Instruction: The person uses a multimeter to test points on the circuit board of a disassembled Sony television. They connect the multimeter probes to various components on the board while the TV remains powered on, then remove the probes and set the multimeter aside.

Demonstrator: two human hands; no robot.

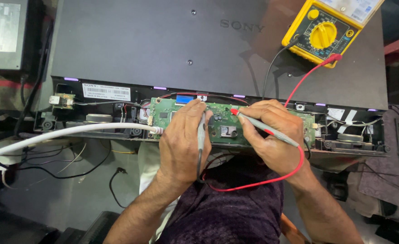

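A flat television [163,45] lies face down with its lower cover off, showing a green circuit board [229,124]. My left hand [181,142] holds a grey-black test probe [201,135] upright, tip on the board near its top edge. My right hand [272,135] grips a grey probe with a red tip [258,124], tip pressed to the board's upper middle. A red lead [272,178] loops from that probe under my wrist. A yellow multimeter [324,31] rests on the television's back at top right, with a black and a red lead plugged in.
A thick white cable [68,133] runs from the left into the board's left end. A grey power brick [5,34] sits top left. Loose black wires [73,174] trail over the grey bench at lower left. Round speakers [351,138] sit in the television's lower edge.
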